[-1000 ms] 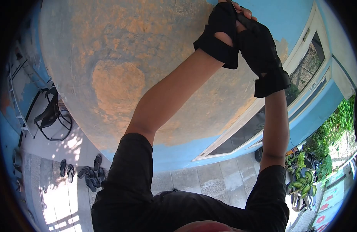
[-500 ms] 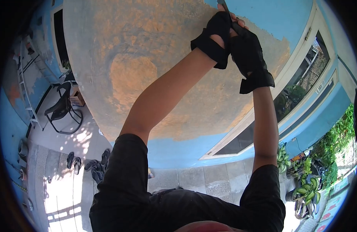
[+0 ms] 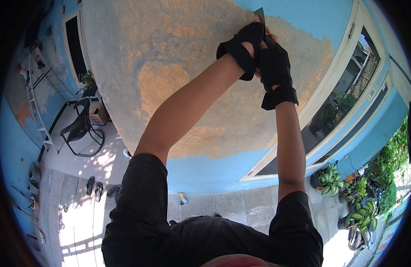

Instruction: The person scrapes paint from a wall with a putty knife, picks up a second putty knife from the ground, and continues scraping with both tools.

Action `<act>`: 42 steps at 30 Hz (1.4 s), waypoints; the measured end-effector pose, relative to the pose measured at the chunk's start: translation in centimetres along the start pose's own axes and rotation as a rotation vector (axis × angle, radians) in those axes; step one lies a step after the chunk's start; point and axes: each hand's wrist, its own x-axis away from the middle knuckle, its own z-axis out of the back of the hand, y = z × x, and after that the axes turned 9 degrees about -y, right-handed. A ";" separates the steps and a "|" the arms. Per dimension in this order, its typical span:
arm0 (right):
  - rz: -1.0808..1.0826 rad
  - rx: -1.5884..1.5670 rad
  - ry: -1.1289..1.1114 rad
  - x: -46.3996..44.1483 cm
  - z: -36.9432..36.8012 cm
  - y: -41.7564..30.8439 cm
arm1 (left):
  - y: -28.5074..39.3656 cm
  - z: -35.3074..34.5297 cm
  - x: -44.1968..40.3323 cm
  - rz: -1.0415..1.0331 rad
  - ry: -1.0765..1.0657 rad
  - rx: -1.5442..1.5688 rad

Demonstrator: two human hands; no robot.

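Both my hands wear black fingerless gloves and are raised together against the wall (image 3: 205, 66). My right hand (image 3: 275, 64) is closed round the handle of a scraper, which is mostly hidden in the grip. Close against it, my left hand (image 3: 246, 42) is closed on the scraper near its blade, a thumb or finger along the side. The dark flat scraper blade (image 3: 260, 15) points up, near the ragged edge of the blue paint (image 3: 299, 15). Below that edge the wall is bare grey and orange-brown plaster.
A window in a pale frame (image 3: 254, 172) is at the right, with potted plants (image 3: 329, 181) below. At the left are a ladder (image 3: 36, 104), a black chair (image 3: 81, 127), a cardboard box (image 3: 98, 115) and sandals (image 3: 98, 191). A small flat-bladed tool (image 3: 183, 199) lies on the paving.
My view has shifted slightly. Both hands and the scraper sit a little lower and further left in view, still held together. The small tool on the paving now shows more fully.
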 end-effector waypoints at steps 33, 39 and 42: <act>0.241 -0.032 0.006 -3.1 -0.4 2.1 | 2.0 0.3 -1.5 -0.015 -0.009 -0.132; 0.157 -0.063 0.041 -1.1 -2.0 1.8 | 2.1 1.1 -0.2 0.039 -0.031 -0.139; 0.030 -0.205 0.059 -0.1 -3.3 0.9 | 3.0 1.2 0.4 0.126 0.005 -0.258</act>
